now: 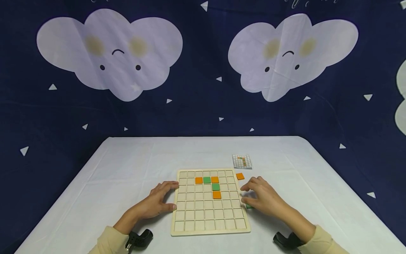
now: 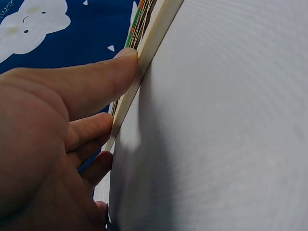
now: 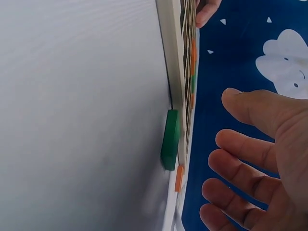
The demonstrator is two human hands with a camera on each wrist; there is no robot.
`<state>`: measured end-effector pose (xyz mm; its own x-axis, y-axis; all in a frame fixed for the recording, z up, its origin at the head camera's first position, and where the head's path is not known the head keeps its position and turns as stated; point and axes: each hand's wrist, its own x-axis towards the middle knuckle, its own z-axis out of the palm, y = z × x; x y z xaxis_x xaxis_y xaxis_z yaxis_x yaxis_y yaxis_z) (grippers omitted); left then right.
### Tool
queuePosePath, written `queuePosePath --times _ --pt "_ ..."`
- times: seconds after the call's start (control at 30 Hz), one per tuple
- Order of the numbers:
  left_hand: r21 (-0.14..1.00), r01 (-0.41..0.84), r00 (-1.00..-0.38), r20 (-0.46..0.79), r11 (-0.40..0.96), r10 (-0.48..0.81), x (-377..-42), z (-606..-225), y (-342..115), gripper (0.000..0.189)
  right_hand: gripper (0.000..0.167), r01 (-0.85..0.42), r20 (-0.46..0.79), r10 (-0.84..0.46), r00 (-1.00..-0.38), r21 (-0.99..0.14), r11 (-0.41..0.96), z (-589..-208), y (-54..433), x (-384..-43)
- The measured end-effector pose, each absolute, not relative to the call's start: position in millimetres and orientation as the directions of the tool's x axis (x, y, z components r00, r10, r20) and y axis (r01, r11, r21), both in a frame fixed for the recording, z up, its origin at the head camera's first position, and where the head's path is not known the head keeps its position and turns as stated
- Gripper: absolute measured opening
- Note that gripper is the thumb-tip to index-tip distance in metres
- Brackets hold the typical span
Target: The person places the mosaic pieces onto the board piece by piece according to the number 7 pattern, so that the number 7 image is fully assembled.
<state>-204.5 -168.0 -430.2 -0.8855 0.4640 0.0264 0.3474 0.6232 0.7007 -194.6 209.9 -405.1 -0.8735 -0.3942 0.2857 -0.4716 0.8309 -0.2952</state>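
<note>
A pale wooden grid board (image 1: 195,215) lies flat on the table. My left hand (image 1: 155,203) rests on its left edge, thumb (image 2: 113,77) and fingertips touching the rim, fingers loosely extended. In the board's upper part an orange tile (image 1: 198,180), a green tile (image 1: 207,180) and another orange tile (image 1: 214,180) form a row. Below the row's right end sit a green tile (image 1: 215,187) and an orange tile (image 1: 216,194). My right hand (image 1: 266,197) hovers beside the right edge, fingers apart and holding nothing. Under it, a loose green tile (image 3: 169,139) lies against the board's side.
A loose orange tile (image 1: 240,176) lies off the board's upper right corner. Behind it is a small card (image 1: 242,161) printed with a grid and coloured squares. The white-covered table (image 1: 152,151) meets a dark blue cloth (image 1: 203,120) with clouds.
</note>
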Motion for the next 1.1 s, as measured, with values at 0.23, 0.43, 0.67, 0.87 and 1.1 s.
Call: queuePosePath --times 0.23,0.43,0.67,0.87,1.1 --pt "0.694 0.362 -0.881 0.037 0.623 0.471 -205 -430 -168 0.064 0.023 -0.461 0.296 -0.379 -0.877 -0.291 0.838 -408 216 -192" --pt "0.696 0.374 -0.875 0.047 0.613 0.481 -205 -429 -168 0.065 0.024 -0.456 0.294 -0.375 -0.879 -0.292 0.841 -409 221 -190" --pt "0.696 0.368 -0.877 0.039 0.617 0.479 -205 -430 -168 0.064 0.025 -0.45 0.286 -0.37 -0.884 -0.302 0.841 -410 224 -187" --pt "0.699 0.363 -0.88 0.039 0.616 0.474 -204 -430 -168 0.063 0.025 -0.443 0.279 -0.365 -0.888 -0.308 0.842 -412 226 -186" --pt "0.703 0.36 -0.881 0.039 0.614 0.471 -204 -431 -168 0.063 0.024 -0.438 0.26 -0.369 -0.892 -0.3 0.847 -414 229 -185"
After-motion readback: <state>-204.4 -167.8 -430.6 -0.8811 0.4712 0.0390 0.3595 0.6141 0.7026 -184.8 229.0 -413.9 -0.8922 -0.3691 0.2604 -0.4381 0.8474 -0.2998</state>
